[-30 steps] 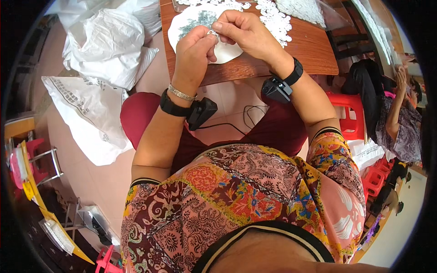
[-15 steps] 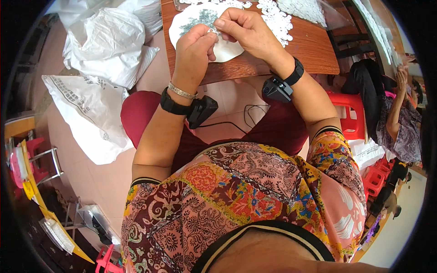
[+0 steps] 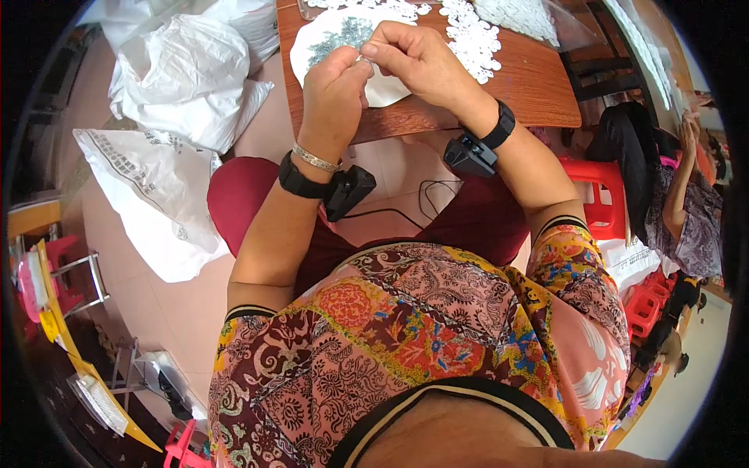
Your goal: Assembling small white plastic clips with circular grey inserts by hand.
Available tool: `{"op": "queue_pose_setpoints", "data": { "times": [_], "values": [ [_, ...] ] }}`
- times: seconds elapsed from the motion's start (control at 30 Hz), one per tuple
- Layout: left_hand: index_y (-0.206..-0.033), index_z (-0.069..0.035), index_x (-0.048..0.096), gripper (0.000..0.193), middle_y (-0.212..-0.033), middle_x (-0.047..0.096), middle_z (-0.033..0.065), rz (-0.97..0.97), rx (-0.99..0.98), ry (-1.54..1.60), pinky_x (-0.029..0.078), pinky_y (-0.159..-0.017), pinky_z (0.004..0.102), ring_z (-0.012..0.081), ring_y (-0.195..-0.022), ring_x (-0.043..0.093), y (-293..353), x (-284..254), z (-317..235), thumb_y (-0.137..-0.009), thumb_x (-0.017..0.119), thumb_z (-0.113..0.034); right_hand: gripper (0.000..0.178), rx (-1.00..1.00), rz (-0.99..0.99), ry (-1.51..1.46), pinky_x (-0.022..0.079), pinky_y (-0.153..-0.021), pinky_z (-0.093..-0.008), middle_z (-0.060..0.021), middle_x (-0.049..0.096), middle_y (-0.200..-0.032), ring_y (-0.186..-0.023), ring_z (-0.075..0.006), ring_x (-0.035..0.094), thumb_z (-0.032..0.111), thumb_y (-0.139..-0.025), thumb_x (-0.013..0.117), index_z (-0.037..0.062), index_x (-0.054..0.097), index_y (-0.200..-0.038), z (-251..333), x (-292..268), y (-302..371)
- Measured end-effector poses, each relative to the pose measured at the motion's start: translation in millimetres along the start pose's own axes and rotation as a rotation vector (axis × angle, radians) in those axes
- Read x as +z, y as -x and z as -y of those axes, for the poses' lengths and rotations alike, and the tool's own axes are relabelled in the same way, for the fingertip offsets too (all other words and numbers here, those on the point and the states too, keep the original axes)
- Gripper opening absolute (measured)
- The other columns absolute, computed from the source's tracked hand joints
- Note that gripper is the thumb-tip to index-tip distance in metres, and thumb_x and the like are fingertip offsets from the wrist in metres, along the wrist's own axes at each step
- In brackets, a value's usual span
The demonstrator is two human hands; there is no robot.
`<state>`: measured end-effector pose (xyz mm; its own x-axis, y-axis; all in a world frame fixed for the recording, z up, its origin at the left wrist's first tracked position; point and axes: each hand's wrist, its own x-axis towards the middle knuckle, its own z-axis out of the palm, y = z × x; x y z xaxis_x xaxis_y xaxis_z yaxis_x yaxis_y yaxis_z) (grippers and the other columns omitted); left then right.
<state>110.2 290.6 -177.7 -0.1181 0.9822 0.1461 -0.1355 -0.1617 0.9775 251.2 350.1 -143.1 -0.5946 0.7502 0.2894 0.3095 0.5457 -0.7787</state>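
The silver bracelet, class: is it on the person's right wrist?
No: the silver bracelet sits between the left hand and the black strap on the same arm.

White disc with a grey-green patch under the hands, and the desk's all reddish-brown wood grain tbh.

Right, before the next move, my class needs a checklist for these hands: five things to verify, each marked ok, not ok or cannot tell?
1. Left hand pinching the small white piece: ok.
2. Right hand brought up to that piece: ok.
3. Piece in clear view: not ok, fingers mostly cover it.
4. Round white mat lying on the wooden table, beneath the hands: ok.
5. Firmness of either hand's grip: cannot tell.
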Motion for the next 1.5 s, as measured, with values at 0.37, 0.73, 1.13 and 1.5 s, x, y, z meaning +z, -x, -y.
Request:
{"op": "queue_pose_setpoints", "data": {
  "times": [0.37,0.73,1.13,1.5],
  "values": [
    [-0.075,-0.004,0.053,0.016,-0.062,0.046,-0.0016,0.057,-0.077,0.047,0.036,-0.049,0.0199,0.0069,-0.053,0.043,0.2,-3.0,-7.6,-0.086,0.048,-0.013,0.027,-0.055,-0.035,-0.001,0.042,-0.052,-0.0287,-0.0063,0.055,-0.06,-0.054,-0.0134,0.049,0.03,-0.088,0.059,0.0043,0.06,-0.077,-10.4,-0.1,-1.2],
    [-0.076,-0.004,0.052,0.017,-0.061,0.047,0.0004,0.043,-0.111,0.146,0.035,-0.052,0.0211,0.0107,-0.055,0.047,-4.1,-17.8,-12.1,-0.087,0.046,-0.017,0.016,0.09,-0.005,0.751,0.048,-0.063,-0.0322,-0.0074,0.063,-0.067,-0.065,-0.021,0.062,0.022,-0.079,0.061,0.0073,0.067,-0.084,-53.6,-89.8,-7.8],
    [-0.077,-0.005,0.051,0.017,-0.063,0.049,0.0005,0.065,-0.097,0.119,0.036,-0.052,0.0211,0.0099,-0.055,0.047,1.7,-8.3,-13.2,-0.088,0.046,-0.017,0.013,0.149,0.053,0.883,0.049,-0.068,-0.0379,-0.011,0.066,-0.079,-0.074,-0.0275,0.063,0.019,-0.077,0.06,0.0094,0.065,-0.084,-81.5,-72.1,-16.4],
    [-0.082,-0.002,0.055,0.019,-0.066,0.054,0.0033,0.017,-0.031,0.155,0.038,-0.055,0.0213,0.0112,-0.058,0.052,1.0,-9.0,-10.6,-0.089,0.045,-0.017,0.019,0.102,0.071,-0.327,0.048,-0.07,-0.0172,0.0003,0.063,-0.084,-0.076,-0.0053,0.059,0.01,-0.086,0.062,0.0023,0.062,-0.103,-29.1,-42.0,-17.6]
  ]
}}
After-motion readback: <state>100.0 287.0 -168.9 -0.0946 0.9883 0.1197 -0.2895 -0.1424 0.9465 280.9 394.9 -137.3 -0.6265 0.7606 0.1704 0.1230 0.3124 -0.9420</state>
